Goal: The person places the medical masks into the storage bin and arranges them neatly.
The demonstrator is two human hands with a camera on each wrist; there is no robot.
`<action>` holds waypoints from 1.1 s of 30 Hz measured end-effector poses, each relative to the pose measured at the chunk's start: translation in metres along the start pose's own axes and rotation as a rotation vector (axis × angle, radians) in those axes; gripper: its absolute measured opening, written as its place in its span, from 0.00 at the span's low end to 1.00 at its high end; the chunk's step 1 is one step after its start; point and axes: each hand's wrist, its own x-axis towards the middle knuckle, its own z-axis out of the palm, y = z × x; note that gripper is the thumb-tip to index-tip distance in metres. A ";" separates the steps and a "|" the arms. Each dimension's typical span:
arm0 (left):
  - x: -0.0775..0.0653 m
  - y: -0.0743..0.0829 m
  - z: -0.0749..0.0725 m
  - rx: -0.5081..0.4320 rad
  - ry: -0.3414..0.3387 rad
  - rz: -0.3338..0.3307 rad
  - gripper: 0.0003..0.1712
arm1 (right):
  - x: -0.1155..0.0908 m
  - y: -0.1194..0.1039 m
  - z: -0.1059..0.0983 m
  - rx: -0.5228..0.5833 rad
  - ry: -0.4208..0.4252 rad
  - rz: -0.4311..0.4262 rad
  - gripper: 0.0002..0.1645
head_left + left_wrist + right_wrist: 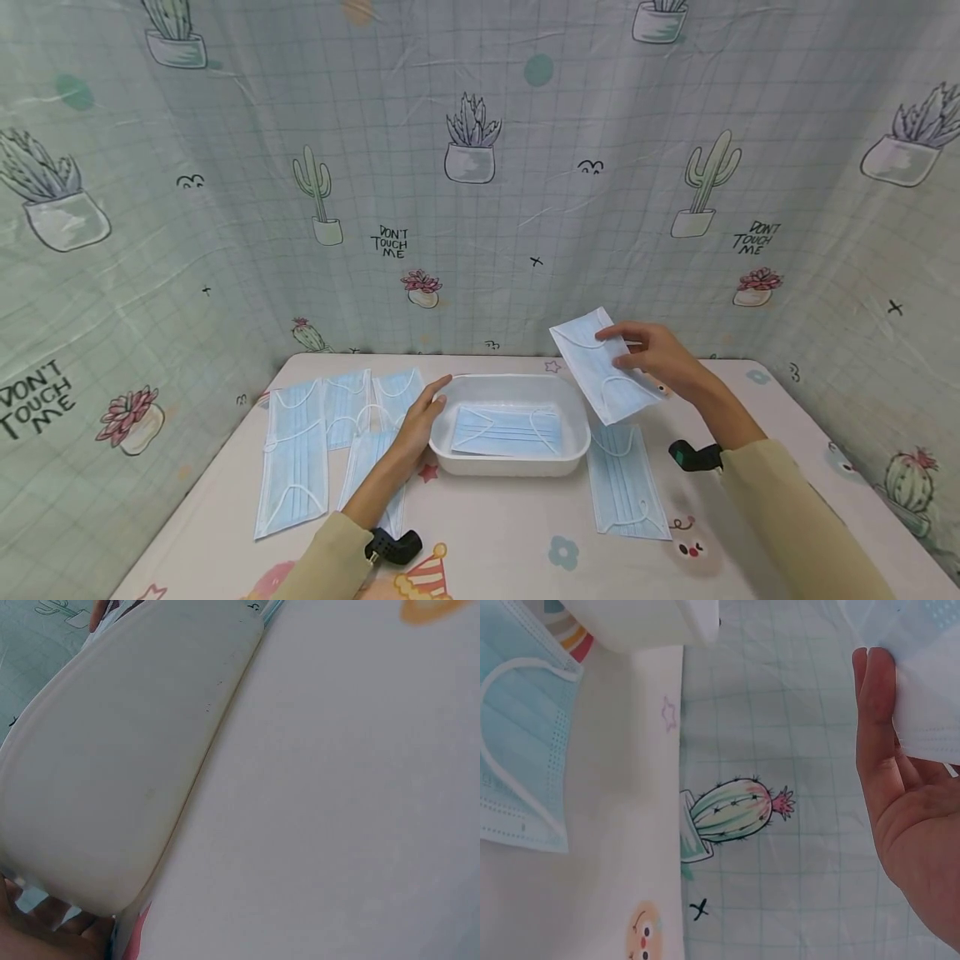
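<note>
My right hand point(654, 354) pinches a light blue disposable face mask point(603, 371) between thumb and fingers. It is raised above the right end of a white plastic basin point(510, 467). The same mask point(930, 705) shows partly in the right wrist view, with the fingers along its edge. My left hand point(415, 425) holds the basin's left end at the rim; in the left wrist view its fingers point(75, 926) lie against that end, partly hidden. Inside the basin lies another face mask point(506, 431), flat, its ear loops on top.
Several face masks point(294, 467) lie on the table left of the basin, some overlapping and one partly behind my left forearm. One more mask point(626, 492) lies right of the basin. A patterned curtain point(525, 217) stands behind the table point(517, 533).
</note>
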 end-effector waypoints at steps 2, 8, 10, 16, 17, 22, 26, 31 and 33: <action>0.000 0.000 0.000 0.002 -0.001 0.000 0.28 | 0.003 -0.002 0.002 0.004 -0.006 -0.002 0.28; 0.000 0.000 0.000 0.006 -0.006 -0.001 0.28 | 0.011 -0.007 0.007 0.008 -0.032 -0.003 0.29; 0.000 0.000 0.000 0.006 -0.004 -0.001 0.27 | 0.015 -0.008 0.009 0.005 -0.042 -0.012 0.28; -0.001 0.000 0.000 0.007 0.002 -0.003 0.27 | 0.025 -0.015 0.015 -0.005 -0.068 -0.059 0.27; -0.001 0.000 0.000 0.006 0.002 -0.003 0.28 | 0.026 -0.016 0.016 -0.006 -0.075 -0.061 0.27; 0.000 0.001 0.000 0.000 0.000 0.003 0.28 | 0.033 -0.027 0.021 -0.024 -0.104 -0.046 0.26; 0.000 0.000 0.000 -0.005 -0.006 -0.003 0.28 | 0.037 -0.035 0.025 -0.045 -0.127 -0.034 0.26; 0.000 0.000 0.000 -0.005 -0.004 -0.002 0.28 | 0.044 -0.040 0.031 -0.060 -0.156 -0.046 0.25; 0.000 0.000 0.000 -0.005 -0.001 -0.002 0.28 | 0.047 -0.042 0.033 -0.058 -0.170 -0.049 0.25</action>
